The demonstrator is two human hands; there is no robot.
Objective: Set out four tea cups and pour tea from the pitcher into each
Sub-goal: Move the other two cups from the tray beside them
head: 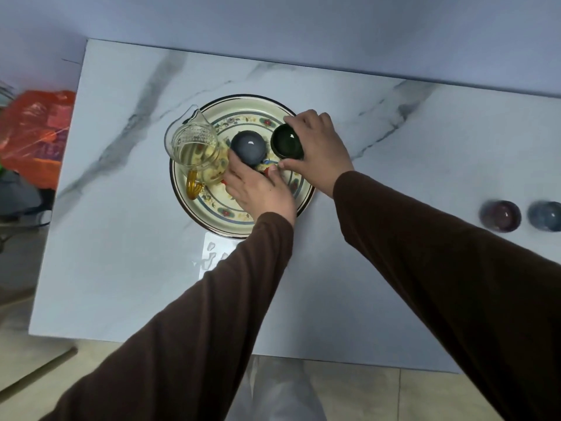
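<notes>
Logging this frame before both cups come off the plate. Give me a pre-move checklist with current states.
1. Right hand grips the dark green cup: ok, fingers curl round its rim.
2. Left hand grips the grey-blue cup: cannot tell, fingers reach its near side but the hold is hidden.
3. Glass pitcher upright on the patterned plate, tea inside: ok.
4. Pitcher apart from the grey-blue cup: not ok, they stand close together.
5. Two cups already out at the table's right: ok, purple cup and blue cup.
6. Bare marble table right of the plate: ok.
</notes>
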